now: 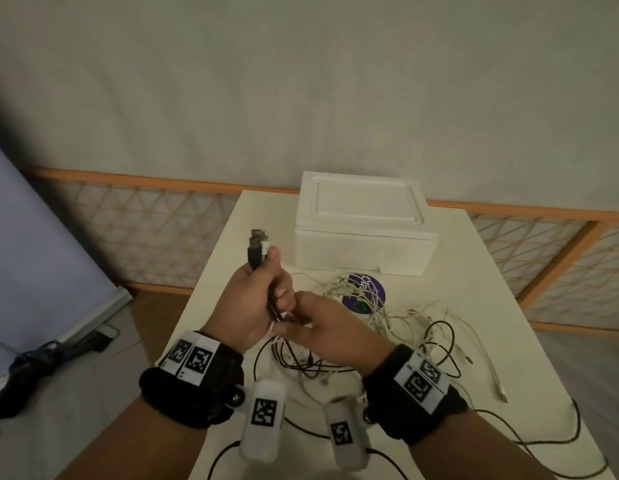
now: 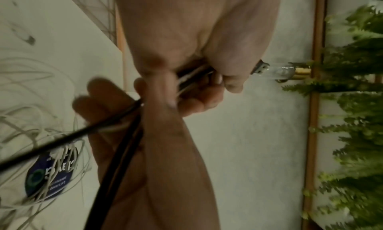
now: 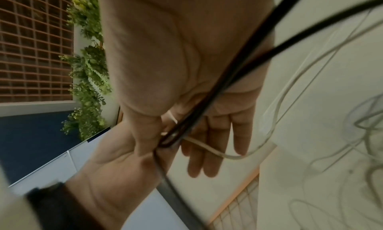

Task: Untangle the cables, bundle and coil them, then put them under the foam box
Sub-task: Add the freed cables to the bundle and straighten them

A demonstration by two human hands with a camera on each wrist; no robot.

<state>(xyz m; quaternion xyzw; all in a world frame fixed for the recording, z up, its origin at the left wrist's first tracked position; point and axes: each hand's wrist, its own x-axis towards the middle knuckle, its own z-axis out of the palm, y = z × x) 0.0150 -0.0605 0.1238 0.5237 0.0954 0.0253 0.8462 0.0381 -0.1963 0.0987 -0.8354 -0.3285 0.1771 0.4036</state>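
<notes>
A matt white foam box [image 1: 363, 233] stands on a smooth cream table [image 1: 502, 271] at centre frame, thin rubbery black and white cables [image 1: 398, 317] lie beside a glossy purple sticker [image 1: 361, 294], and their plugs [image 1: 258, 242] show dull metal tips.

White foam box [image 1: 361, 237] on a cream table [image 1: 491, 289], black and white cables [image 1: 387, 327] tangled over a dark blue round sticker [image 1: 365, 296] (white lettering, green spot), black wrist straps [image 1: 190, 393] with black-and-white square codes, orange-framed lattice [image 1: 138, 230] behind.
</notes>
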